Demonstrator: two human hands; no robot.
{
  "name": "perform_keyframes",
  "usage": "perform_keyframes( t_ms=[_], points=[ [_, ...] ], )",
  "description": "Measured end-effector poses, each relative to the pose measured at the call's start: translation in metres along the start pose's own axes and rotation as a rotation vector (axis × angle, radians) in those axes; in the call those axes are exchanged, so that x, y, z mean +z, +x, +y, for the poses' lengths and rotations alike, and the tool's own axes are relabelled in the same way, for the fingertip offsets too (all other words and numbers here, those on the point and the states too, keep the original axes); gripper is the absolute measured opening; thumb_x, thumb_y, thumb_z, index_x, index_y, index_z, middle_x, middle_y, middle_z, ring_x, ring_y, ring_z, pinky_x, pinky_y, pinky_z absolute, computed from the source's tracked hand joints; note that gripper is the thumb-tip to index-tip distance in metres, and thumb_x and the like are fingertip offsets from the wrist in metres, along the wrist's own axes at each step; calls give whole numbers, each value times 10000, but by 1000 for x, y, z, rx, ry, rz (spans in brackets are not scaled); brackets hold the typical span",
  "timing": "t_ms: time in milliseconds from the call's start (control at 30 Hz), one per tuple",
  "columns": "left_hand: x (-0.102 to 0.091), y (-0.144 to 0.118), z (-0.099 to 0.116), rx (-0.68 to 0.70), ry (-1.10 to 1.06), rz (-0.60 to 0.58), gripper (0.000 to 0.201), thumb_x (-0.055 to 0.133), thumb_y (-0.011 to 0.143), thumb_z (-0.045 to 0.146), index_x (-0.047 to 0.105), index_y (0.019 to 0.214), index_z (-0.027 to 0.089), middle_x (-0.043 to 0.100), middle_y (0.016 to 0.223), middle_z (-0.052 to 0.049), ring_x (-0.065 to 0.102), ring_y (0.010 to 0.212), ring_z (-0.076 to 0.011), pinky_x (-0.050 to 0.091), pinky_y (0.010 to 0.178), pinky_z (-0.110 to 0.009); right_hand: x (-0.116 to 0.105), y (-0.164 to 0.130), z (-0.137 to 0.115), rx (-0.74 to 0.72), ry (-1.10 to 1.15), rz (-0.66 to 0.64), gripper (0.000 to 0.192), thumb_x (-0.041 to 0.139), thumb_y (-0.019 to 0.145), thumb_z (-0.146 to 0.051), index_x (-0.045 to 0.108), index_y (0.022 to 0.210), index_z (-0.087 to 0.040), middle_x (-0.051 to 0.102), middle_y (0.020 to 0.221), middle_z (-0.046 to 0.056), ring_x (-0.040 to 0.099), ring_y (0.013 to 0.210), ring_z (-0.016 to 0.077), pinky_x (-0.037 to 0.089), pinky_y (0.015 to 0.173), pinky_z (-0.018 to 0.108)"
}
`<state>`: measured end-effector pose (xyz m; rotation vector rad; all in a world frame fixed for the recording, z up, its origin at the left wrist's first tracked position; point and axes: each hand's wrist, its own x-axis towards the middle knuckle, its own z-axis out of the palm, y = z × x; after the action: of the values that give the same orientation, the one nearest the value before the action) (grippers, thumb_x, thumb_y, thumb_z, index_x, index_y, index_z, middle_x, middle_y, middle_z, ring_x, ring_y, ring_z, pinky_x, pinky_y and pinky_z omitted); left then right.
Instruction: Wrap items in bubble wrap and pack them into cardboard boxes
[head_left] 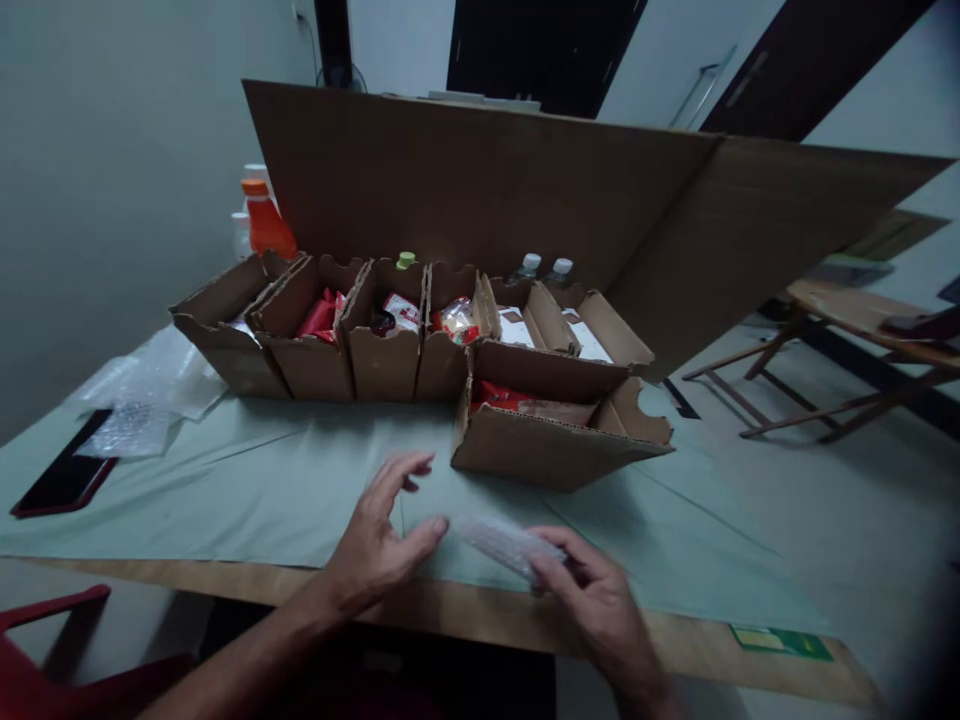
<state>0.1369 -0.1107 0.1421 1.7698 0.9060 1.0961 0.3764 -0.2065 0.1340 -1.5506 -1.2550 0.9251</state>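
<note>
Nearest the camera, the right hand (592, 600) pinches one end of a small clear crinkled plastic packet (501, 540), whose long axis runs up-left toward the open, empty left hand (379, 545), thumb just touching its far end, in front of the open brown cardboard box (551, 445).

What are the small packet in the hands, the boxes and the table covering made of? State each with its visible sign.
Small packet: seemingly clear, glossy plastic film; it looks see-through and shiny, though blurred. The right hand holds it; the left hand touches its end.
Boxes: brown corrugated cardboard, matte; cut edges show its thickness.
Table covering: probably pale green cloth or sheet, matte, with fold creases.
</note>
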Motion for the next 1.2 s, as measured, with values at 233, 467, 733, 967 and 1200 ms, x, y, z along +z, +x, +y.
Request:
perform_keyframes(
  t_ms=[233,467,733,967,1200],
  points=[
    [27,87,19,360,363,-20,311,657,843,181,677,1153,198,356,1585,-154,393,1439,-337,419,1130,-532,-91,40,-64,-258,-176,378,372,766,785,-558,773,944,-221,647,603,8,593,517,161,504,499,269],
    [46,67,-3,464,312,77,282,599,824,51,700,1031,214,477,1503,-140,511,1357,-276,512,1045,-459,-84,122,-112,-301,-607,-122,312,603,899,-466,772,912,-204,747,823,48,647,680,178,457,583,266],
    [49,67,-7,405,275,91,303,593,804,28,702,1024,205,468,1502,-163,560,1319,-293,568,949,-410,-1,190,-120,-267,-1228,-692,267,607,850,-177,787,1046,-191,783,968,106,717,863,259,422,645,280],
    [51,64,-11,385,218,121,406,585,859,57,643,1209,255,418,1545,-131,529,1352,-276,535,1014,-405,-29,181,-123,-340,-1002,-558,313,611,879,-271,742,1160,-231,778,1088,60,723,949,238,516,785,300],
    [30,48,-48,129,151,179,728,626,920,253,288,1559,340,404,1561,-131,548,1306,-269,525,1006,-437,-134,68,-67,-213,-605,714,338,590,887,-584,748,1029,-322,758,1000,87,694,971,312,517,901,481]
  ],
)
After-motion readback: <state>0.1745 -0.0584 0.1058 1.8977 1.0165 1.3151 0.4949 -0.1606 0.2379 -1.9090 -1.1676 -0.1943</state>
